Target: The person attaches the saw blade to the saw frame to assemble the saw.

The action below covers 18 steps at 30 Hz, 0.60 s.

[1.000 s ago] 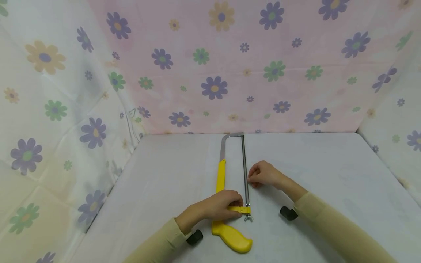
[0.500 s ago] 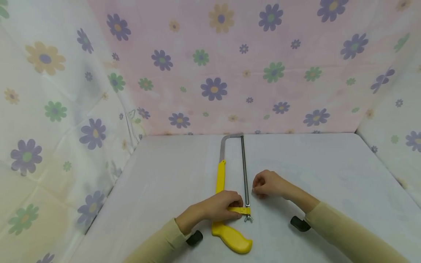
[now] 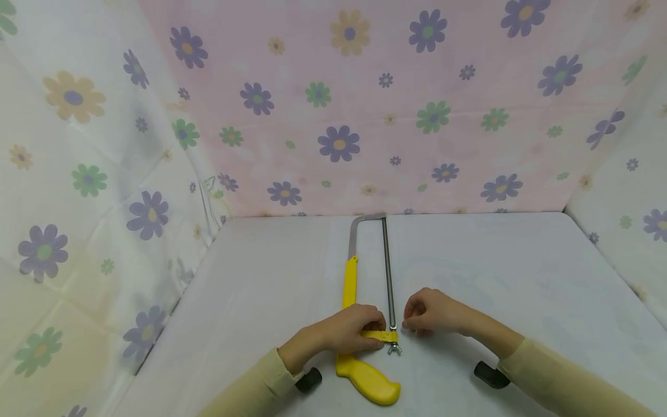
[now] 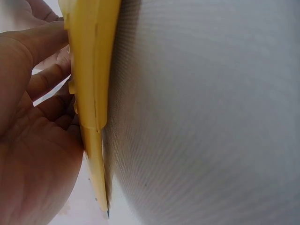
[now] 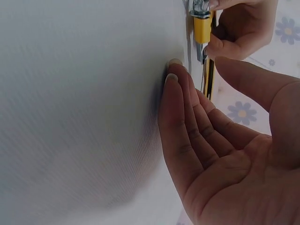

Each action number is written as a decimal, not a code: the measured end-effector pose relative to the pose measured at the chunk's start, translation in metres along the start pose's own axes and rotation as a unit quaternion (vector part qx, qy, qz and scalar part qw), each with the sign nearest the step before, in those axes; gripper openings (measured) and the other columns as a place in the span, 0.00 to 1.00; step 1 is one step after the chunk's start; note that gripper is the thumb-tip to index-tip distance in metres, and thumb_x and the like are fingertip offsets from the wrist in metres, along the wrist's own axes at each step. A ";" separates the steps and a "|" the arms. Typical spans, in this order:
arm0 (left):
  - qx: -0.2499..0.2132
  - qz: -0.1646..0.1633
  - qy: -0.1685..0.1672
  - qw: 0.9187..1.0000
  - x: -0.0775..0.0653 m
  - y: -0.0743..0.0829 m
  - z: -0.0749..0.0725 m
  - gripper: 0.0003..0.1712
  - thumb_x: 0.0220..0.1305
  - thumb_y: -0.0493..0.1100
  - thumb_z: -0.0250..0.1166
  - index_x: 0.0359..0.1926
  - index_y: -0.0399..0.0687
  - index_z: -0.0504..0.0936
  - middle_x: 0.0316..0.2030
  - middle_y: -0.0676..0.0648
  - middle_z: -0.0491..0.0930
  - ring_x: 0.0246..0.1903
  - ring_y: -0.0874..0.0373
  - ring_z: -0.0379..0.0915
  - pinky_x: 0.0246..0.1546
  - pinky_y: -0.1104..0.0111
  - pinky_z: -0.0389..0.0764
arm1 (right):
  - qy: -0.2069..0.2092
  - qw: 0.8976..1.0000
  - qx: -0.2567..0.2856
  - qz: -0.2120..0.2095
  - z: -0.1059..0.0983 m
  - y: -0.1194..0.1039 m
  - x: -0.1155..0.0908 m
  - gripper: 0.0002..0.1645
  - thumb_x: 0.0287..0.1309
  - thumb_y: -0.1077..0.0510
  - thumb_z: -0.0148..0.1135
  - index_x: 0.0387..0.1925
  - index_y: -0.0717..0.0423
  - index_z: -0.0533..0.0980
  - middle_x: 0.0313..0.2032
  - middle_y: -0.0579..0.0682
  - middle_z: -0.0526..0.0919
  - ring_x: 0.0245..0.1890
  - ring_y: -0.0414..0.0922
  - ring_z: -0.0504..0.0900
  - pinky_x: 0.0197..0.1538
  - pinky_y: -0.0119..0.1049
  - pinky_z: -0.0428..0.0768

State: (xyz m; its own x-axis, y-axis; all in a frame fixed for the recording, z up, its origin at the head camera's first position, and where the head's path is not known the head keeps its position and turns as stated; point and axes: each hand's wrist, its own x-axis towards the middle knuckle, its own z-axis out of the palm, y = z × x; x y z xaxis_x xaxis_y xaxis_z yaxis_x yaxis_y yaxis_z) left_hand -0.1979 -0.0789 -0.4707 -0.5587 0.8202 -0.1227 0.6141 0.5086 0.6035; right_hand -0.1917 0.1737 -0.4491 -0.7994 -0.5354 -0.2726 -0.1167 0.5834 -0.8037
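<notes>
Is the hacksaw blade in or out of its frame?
In, it seems: the blade spans from the steel frame tip to the yellow bracket by the wing nut. Tension: cannot tell.

Hacksaw [image 3: 350, 282] on table [image 3: 281, 266], before backdrop [image 3: 297, 121]

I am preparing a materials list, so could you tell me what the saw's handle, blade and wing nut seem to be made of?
The handle looks like moulded plastic or painted metal: smooth, rounded, yellow. The blade seems to be metal: thin, straight and dark grey. The wing nut is probably metal: silvery, perhaps plated.
</notes>
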 end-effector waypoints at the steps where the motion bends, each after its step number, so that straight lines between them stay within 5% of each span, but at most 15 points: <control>1: 0.001 0.000 0.000 1.000 0.000 0.000 0.000 0.09 0.69 0.46 0.70 0.46 0.52 0.82 0.36 0.61 0.75 0.34 0.68 0.68 0.38 0.78 0.74 | -0.005 1.000 0.004 -0.001 0.001 -0.001 -0.002 0.07 0.61 0.58 0.71 0.33 0.58 0.82 0.23 0.50 0.84 0.23 0.44 0.80 0.30 0.37 0.79; 18: -0.007 -0.001 0.001 1.000 0.000 -0.001 0.002 0.08 0.69 0.46 0.69 0.46 0.52 0.81 0.36 0.61 0.76 0.34 0.69 0.68 0.38 0.77 0.74 | -0.032 0.999 0.042 0.009 0.016 -0.003 -0.013 0.09 0.61 0.56 0.72 0.34 0.58 0.83 0.25 0.51 0.86 0.23 0.47 0.83 0.29 0.41 0.82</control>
State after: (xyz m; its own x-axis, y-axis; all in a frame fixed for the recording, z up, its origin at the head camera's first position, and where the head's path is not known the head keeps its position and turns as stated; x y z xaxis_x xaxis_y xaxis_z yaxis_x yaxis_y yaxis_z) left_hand -0.1977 -0.0786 -0.4727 -0.5608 0.8189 -0.1218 0.6054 0.5060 0.6144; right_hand -0.1716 0.1691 -0.4512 -0.7606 -0.5656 -0.3187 -0.0506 0.5411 -0.8394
